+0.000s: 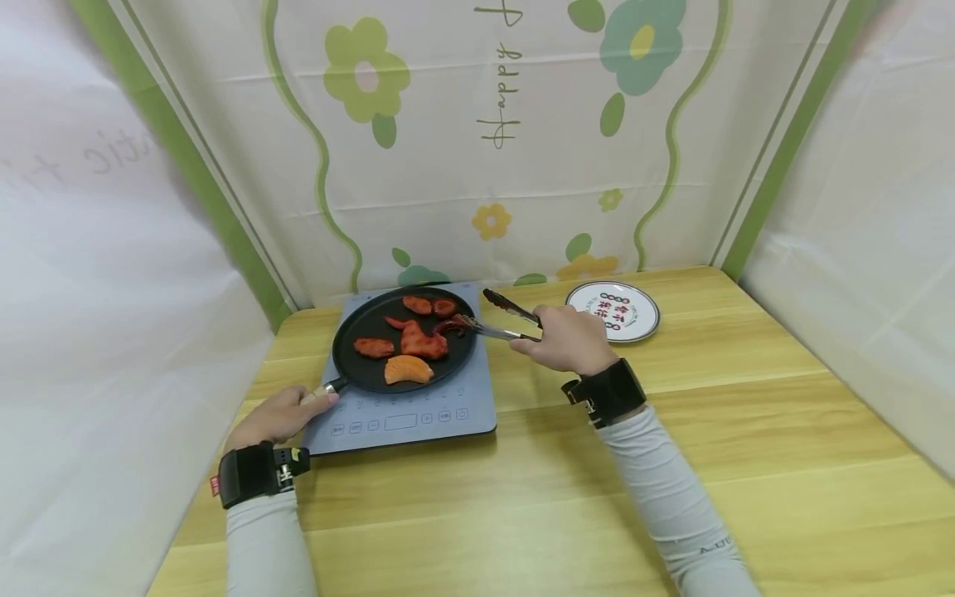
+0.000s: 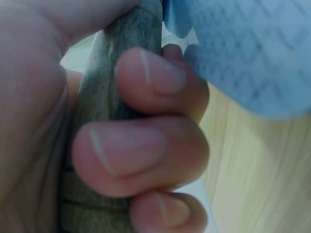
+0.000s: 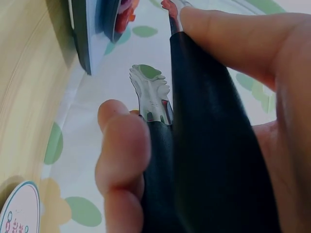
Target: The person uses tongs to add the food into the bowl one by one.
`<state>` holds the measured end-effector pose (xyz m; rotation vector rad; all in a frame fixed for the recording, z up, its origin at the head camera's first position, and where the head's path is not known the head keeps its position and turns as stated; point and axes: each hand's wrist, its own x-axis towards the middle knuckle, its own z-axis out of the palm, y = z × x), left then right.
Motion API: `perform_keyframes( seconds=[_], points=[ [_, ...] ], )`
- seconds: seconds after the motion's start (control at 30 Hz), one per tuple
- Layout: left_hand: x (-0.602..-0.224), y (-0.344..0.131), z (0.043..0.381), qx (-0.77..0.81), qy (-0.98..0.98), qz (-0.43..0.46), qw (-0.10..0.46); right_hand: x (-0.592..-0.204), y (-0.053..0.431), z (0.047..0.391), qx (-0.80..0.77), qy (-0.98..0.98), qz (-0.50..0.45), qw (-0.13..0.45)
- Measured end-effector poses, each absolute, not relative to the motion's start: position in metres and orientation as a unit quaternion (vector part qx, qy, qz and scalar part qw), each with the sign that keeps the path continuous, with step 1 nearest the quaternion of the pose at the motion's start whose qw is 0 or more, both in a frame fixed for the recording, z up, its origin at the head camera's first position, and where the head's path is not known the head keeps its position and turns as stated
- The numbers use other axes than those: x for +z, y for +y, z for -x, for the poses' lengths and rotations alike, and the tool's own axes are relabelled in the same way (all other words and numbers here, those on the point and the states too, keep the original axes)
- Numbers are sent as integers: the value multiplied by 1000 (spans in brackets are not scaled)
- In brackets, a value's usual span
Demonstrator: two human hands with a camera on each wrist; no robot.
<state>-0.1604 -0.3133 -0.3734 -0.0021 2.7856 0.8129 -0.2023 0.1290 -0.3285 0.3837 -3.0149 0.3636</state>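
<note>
My left hand [image 1: 272,416] grips the pale handle of a round black frying pan [image 1: 361,319]. The left wrist view shows its fingers curled round that wooden-looking handle [image 2: 99,92]. My right hand [image 1: 570,338] holds metal tongs [image 1: 496,333] with black handles [image 3: 209,121]. Their arms stand apart; one tip is at the pan's right rim, by a dark red curled piece [image 1: 453,327]. Whether it touches that piece I cannot tell. In the pan lie a red wing-shaped piece [image 1: 422,342], an orange slice [image 1: 408,370], a flat reddish piece [image 1: 374,347] and two more at the back [image 1: 417,305].
The pan sits on a grey-blue induction cooker [image 1: 477,406] with buttons along its front. A white plate [image 1: 643,315] with red lettering lies behind my right hand. Below spreads a wooden table [image 1: 537,497]. Flower-patterned cloth [image 1: 433,157] hangs behind, with white cloth at both sides.
</note>
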Motion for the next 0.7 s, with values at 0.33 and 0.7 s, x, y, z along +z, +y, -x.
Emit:
perform_keyframes(
  seconds=[0.33,0.7],
  points=[
    [-374,-314,162,270,955,2,119,-333,145,209,126,-986,-101,37],
    [-372,-313,158,263,958,3,117,-335,162,216,128,-987,-86,35]
  ],
)
